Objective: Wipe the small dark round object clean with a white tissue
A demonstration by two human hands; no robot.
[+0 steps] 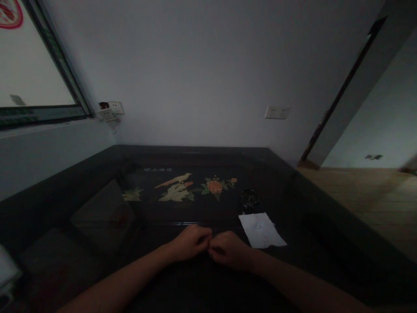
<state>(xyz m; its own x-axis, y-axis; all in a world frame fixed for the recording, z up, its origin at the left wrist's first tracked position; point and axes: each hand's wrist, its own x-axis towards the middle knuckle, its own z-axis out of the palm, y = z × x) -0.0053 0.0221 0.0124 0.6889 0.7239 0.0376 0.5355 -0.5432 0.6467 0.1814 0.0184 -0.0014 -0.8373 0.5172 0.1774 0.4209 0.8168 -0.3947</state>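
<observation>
My left hand (193,242) and my right hand (230,251) rest on the dark glossy table (182,282), knuckles meeting in the middle. Both are curled into loose fists, and I see nothing in either. Just beyond my right wrist lies a white sheet (262,230), thin and slightly creased, with a faint mark on it; whether it is paper or cloth I cannot tell. Behind that sheet stands a round dark glass dish (249,198), like an ashtray.
An inlaid picture of a bird (176,180) and an orange flower (215,187) decorates the tabletop. Wall sockets (276,112) sit above the far edge. A white object (8,267) is cut off at the left. Wooden floor (358,191) shows at right.
</observation>
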